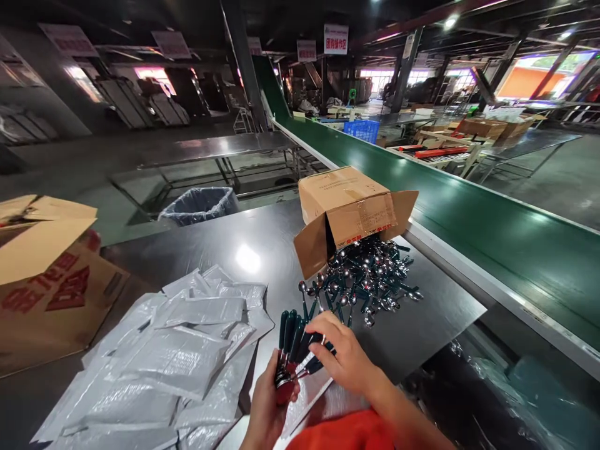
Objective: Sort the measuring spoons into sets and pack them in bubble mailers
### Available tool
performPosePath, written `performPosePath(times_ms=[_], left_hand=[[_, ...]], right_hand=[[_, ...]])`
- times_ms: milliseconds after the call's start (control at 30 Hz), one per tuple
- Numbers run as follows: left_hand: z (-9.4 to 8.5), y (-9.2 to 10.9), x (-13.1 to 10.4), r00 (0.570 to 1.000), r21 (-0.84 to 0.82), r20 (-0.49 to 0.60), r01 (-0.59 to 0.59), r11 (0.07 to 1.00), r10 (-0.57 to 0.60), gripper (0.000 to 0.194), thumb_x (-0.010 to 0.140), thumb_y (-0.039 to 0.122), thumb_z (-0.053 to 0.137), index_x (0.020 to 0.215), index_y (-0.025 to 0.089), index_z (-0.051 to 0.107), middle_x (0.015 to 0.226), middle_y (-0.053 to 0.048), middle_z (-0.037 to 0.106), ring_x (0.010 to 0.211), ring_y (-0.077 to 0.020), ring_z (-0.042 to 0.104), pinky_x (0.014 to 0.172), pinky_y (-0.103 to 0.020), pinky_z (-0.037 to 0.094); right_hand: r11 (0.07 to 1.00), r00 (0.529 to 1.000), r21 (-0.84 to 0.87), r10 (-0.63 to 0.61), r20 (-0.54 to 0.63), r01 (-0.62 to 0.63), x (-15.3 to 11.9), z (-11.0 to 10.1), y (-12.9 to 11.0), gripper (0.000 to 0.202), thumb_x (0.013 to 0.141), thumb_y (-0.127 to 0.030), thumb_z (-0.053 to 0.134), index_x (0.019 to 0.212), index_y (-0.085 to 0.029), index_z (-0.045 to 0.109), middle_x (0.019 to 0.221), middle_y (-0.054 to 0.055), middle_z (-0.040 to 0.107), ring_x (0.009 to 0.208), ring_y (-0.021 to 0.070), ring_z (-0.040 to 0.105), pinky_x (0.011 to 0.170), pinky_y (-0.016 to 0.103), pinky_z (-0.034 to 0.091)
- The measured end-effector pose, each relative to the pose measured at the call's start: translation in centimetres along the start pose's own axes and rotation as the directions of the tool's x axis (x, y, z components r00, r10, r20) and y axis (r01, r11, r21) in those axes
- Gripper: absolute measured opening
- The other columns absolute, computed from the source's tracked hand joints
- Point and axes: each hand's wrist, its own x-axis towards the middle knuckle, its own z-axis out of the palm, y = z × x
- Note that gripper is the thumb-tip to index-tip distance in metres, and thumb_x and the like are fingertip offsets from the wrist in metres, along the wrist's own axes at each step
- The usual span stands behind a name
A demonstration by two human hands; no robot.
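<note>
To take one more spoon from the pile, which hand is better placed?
Probably the right hand: it is nearer the pile, though also busy at the spoon bundle that the left hand holds.

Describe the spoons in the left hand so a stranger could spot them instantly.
Start at the metal table beside the green conveyor belt. On its near side, right of the heaped grey packets, the left hand grips a bunch of spoons. Unlike the loose spoons jumbled before the tipped box, these are gathered together, dark handles uppermost.
</note>
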Motion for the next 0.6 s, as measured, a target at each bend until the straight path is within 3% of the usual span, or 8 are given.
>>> performPosePath(times_ms=[100, 200, 300, 400, 500, 600], left_hand=[[-0.7, -0.5, 0.4, 0.999, -0.017, 0.039, 0.002, 1.0, -0.001, 0.046, 0.065, 0.055, 0.081, 0.065, 0.015, 0.059, 0.05, 0.0, 0.06, 0.035, -0.0119, 0.052, 0.032, -0.021, 0.036], [-1.1, -0.7, 0.6, 0.995, -0.003, 0.099, -0.003, 1.0, 0.003, 0.053, 0.055, 0.061, 0.085, 0.067, 0.016, 0.061, 0.055, -0.002, 0.064, 0.039, -0.0136, 0.056, 0.034, -0.022, 0.039], [-1.0, -0.5, 0.3, 0.996, 0.031, 0.083, -0.043, 0.999, 0.041, 0.06, 0.047, 0.067, 0.085, 0.068, 0.016, 0.062, 0.057, -0.003, 0.067, 0.039, -0.0143, 0.056, 0.034, -0.023, 0.038], [-0.6, -0.1, -0.3, 0.996, 0.038, 0.047, -0.072, 0.997, 0.07, 0.062, 0.043, 0.068, 0.086, 0.066, 0.017, 0.061, 0.053, -0.001, 0.065, 0.037, -0.0129, 0.054, 0.033, -0.022, 0.036], [-0.3, 0.2, -0.7, 0.998, 0.041, 0.037, -0.054, 0.998, 0.053, 0.065, 0.037, 0.068, 0.087, 0.065, 0.016, 0.061, 0.052, -0.001, 0.065, 0.037, -0.0127, 0.055, 0.033, -0.022, 0.037], [-0.2, 0.0, -0.8, 0.997, 0.031, 0.043, -0.071, 0.997, 0.07, 0.065, 0.039, 0.068, 0.087, 0.065, 0.015, 0.062, 0.054, -0.002, 0.067, 0.038, -0.0126, 0.055, 0.034, -0.022, 0.037]], right_hand=[[0.998, 1.0, -0.047, 0.029, -0.008, -0.029, 0.1, -0.1, -0.1, 0.019, 0.098, -0.04, 0.05, 0.092, -0.023, 0.054, 0.082, 0.001, 0.058, 0.074, 0.016, 0.057, 0.068, 0.028, 0.046], [0.989, 0.996, -0.123, 0.082, -0.014, -0.084, 0.1, -0.1, 0.0, 0.017, 0.096, -0.03, 0.05, 0.081, -0.023, 0.048, 0.075, -0.001, 0.054, 0.069, 0.015, 0.052, 0.065, 0.027, 0.043], [0.986, 0.995, -0.139, 0.097, -0.005, -0.097, 0.0, -0.2, 0.0, 0.006, 0.094, -0.019, 0.045, 0.097, -0.022, 0.051, 0.089, 0.003, 0.059, 0.079, 0.0167, 0.057, 0.073, 0.029, 0.047], [0.991, 0.994, -0.109, 0.083, 0.065, -0.076, 0.0, -0.4, 0.1, 0.029, 0.096, -0.019, 0.043, 0.125, -0.021, 0.045, 0.116, 0.01, 0.059, 0.096, 0.0186, 0.061, 0.084, 0.032, 0.05], [0.992, 0.991, -0.112, 0.068, 0.116, -0.055, 0.1, -0.5, 0.2, 0.022, 0.099, -0.025, 0.043, 0.12, -0.023, 0.049, 0.117, 0.01, 0.059, 0.107, 0.021, 0.059, 0.09, 0.034, 0.049], [0.991, 0.994, -0.107, 0.083, 0.071, -0.075, 0.1, -0.3, 0.3, 0.009, 0.096, -0.028, 0.048, 0.102, -0.022, 0.051, 0.098, 0.006, 0.061, 0.09, 0.019, 0.06, 0.081, 0.031, 0.049]])
